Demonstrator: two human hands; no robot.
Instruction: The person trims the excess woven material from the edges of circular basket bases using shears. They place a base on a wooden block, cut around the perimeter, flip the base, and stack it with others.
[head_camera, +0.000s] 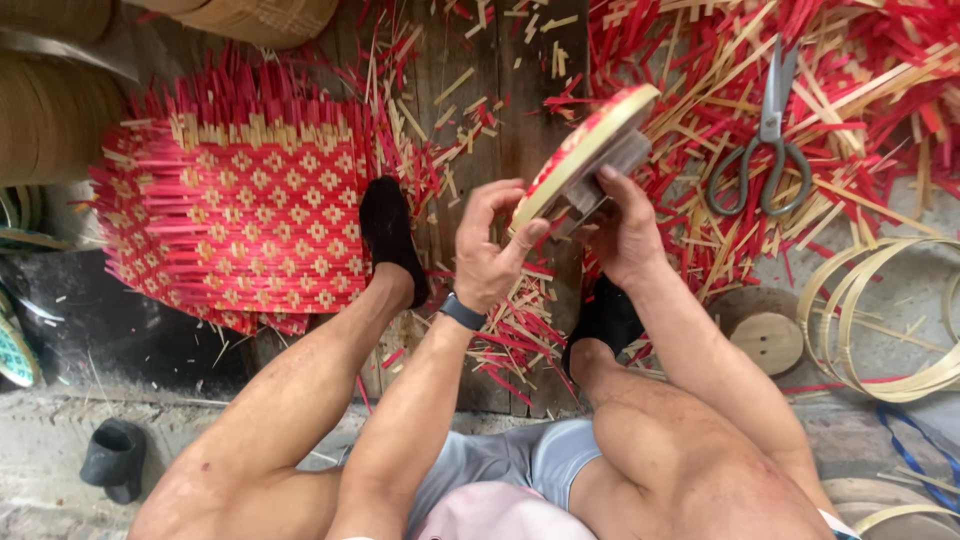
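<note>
We see both hands on round woven lid (585, 150): left hand (490, 250) pinches its lower rim, right hand (625, 235) grips underside. Scissors (765, 140) right of lid, woven mat (240, 220) left.

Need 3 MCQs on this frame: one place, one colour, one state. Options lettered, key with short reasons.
1. Where do the scissors lie?
A. on the strip scraps, upper right
B. on the woven mat
C. in a hand

2. What colour is the woven mat?
A. blue and white
B. red and tan
C. green

3. How is the round tray held?
A. flat on the floor
B. tilted, off the floor, between both hands
C. under a foot

Key: 1 A, they rest on scraps; 2 B, red strips with tan diamonds; 3 B, left hand and right hand grip it.
</note>
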